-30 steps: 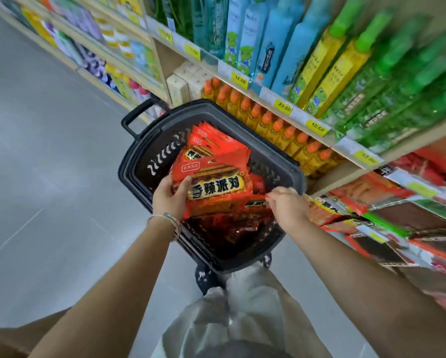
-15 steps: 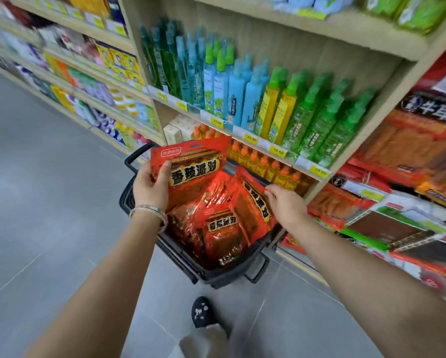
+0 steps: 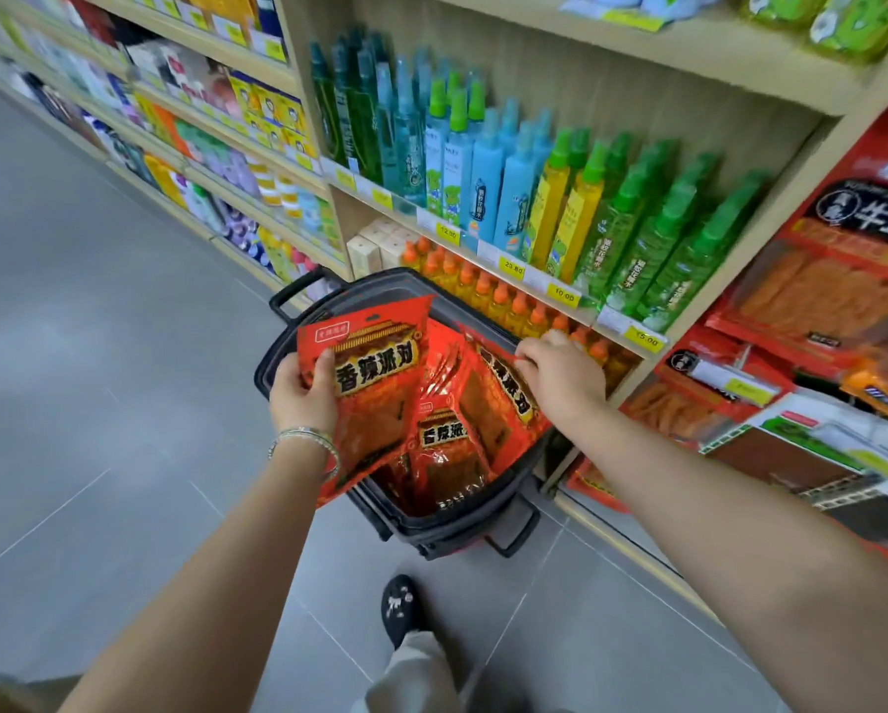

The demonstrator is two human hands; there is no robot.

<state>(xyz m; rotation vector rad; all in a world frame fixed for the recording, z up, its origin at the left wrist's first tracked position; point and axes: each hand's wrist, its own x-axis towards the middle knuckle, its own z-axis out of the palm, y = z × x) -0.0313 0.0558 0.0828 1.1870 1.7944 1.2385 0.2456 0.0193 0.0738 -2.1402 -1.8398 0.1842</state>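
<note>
Over black plastic shopping basket [image 3: 434,530]: red foil snack packets [image 3: 444,437] held up
I read left hand [image 3: 300,398] pinching front packet [image 3: 375,388], right hand [image 3: 560,378] curled on rear packets [image 3: 493,403]; both lifted higher than before, unloading likely

Black basket [image 3: 452,530]: one. Red snack packets [image 3: 375,383]: three distinct, more beneath uncountable. Yellow spray bottles [image 3: 550,218]: two. Hands: two, left hand [image 3: 303,398], right hand [image 3: 560,378]. Bracelet [image 3: 303,437]: one. Shoe [image 3: 401,607]: one.
</note>
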